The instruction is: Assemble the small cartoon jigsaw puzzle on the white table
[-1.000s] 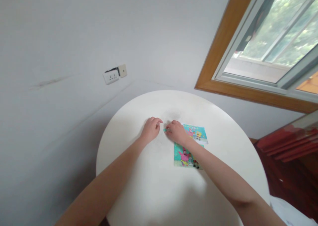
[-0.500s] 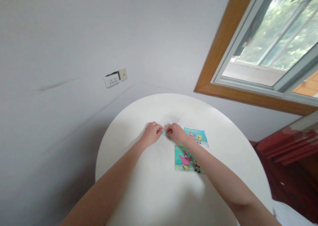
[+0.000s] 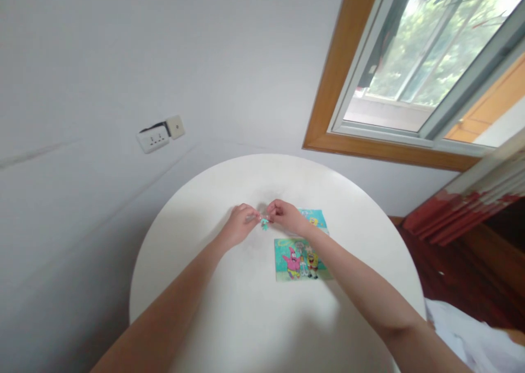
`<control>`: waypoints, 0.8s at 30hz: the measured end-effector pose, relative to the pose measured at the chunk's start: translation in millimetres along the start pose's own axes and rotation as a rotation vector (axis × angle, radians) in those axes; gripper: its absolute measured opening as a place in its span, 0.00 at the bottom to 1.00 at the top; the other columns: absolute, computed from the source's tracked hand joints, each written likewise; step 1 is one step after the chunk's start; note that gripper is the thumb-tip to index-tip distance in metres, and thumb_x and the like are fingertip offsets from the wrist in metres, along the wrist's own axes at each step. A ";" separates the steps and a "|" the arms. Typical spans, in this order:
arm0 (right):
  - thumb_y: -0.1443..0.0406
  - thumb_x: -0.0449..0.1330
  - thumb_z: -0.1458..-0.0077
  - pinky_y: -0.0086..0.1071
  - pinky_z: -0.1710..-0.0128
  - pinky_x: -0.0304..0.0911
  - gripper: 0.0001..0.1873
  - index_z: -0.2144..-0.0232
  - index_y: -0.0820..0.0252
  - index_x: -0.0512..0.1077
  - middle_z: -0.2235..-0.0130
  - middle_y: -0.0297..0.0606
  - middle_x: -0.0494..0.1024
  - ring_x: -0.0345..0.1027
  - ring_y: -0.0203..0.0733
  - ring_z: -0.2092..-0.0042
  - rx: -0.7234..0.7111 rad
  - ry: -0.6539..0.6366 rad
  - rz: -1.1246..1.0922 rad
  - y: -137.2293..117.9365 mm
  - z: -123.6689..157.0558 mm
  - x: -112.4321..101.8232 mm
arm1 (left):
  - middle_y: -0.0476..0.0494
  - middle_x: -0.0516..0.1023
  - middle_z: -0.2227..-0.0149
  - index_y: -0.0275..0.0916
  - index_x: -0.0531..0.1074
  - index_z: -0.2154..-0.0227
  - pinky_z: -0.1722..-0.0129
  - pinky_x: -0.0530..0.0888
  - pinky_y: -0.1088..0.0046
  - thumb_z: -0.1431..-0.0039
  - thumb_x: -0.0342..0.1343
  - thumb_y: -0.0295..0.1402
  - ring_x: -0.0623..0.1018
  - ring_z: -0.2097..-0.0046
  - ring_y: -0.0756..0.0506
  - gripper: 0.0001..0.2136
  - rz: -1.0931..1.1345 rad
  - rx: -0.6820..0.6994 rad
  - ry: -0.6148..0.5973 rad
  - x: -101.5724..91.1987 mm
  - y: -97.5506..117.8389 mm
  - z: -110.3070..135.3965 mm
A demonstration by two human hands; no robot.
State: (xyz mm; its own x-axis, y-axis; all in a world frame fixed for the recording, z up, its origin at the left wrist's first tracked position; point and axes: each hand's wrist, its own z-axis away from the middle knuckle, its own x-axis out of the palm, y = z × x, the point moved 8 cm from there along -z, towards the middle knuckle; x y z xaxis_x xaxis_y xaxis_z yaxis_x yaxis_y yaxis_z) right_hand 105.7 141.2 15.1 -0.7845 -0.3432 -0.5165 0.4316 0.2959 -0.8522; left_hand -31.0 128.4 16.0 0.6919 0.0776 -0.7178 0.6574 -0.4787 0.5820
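Observation:
Small teal jigsaw pieces (image 3: 264,225) sit between my two hands, a little above or on the table; their outlines are too small to make out. My left hand (image 3: 241,222) pinches at their left side with thumb and forefinger. From the right, my right hand (image 3: 285,216) pinches at the same cluster, its fingertips close to the left ones. Nearer to me lies a jigsaw puzzle (image 3: 292,262) with a pink starfish and a yellow sponge figure, its right part hidden under my right forearm. Behind that forearm lies a picture card (image 3: 319,220) with similar figures, partly covered.
All this rests on a round white table (image 3: 229,307) against a white wall with a socket (image 3: 153,139). A wood-framed window (image 3: 381,150) is at the right, above a red and white curtain (image 3: 447,211). White cloth (image 3: 459,329) lies at the lower right.
The view has swung to the right, so table and wall appear further left. My hands stay together at the teal pieces, with more teal showing below the fingertips now.

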 end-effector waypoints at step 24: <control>0.61 0.61 0.52 0.29 0.70 0.60 0.12 0.67 0.62 0.78 0.73 0.34 0.76 0.67 0.37 0.71 0.227 0.301 -0.069 67.9 136.0 -78.2 | 0.42 0.71 0.55 0.44 0.71 0.51 0.49 0.65 0.61 0.38 0.51 0.28 0.67 0.51 0.42 0.14 -0.038 0.405 -0.379 51.6 122.1 47.6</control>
State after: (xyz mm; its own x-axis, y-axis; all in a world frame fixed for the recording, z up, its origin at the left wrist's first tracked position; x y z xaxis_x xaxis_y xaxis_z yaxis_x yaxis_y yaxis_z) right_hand 257.0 66.9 -13.8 -0.8964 -0.0679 -0.4380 0.4341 0.0650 -0.8985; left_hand 70.8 32.3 31.8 0.4649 -0.1825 -0.8664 0.4611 -0.7855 0.4129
